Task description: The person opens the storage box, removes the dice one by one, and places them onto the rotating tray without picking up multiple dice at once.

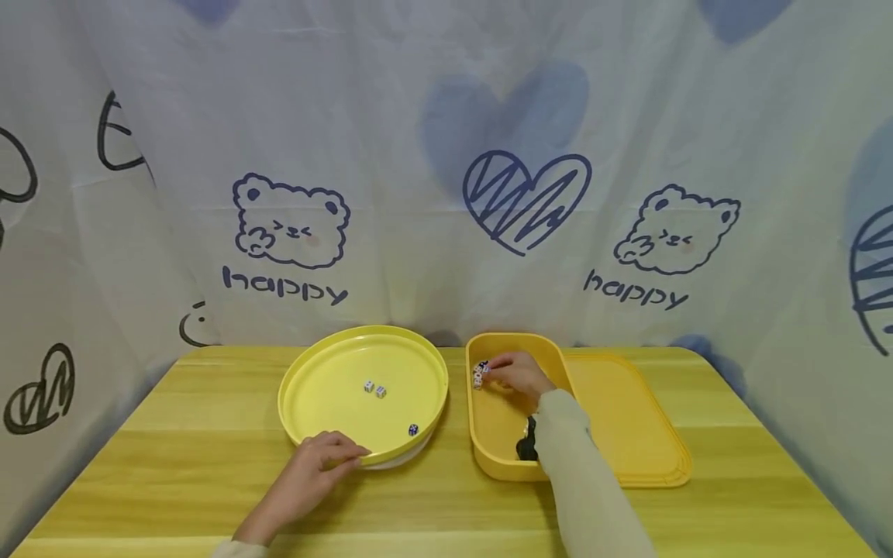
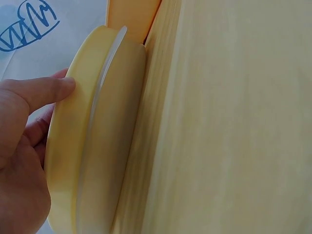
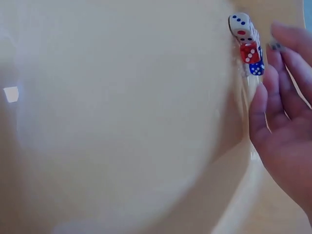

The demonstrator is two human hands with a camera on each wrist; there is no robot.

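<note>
The left hand pinches the near rim of a round yellow tray, thumb on its outer wall in the left wrist view. On the tray lie two white dice and a dark blue die. Inside an orange-yellow box, the right hand is at the far left corner, beside a small cluster of dice. Seen from the right wrist, it pinches a light-coloured die between thumb and finger. White, red and blue dice are stacked close by.
A black object, partly hidden by the right sleeve, lies in the near end of the box. To the right is a flat orange-yellow lid. A printed cloth hangs behind the wood-grain table.
</note>
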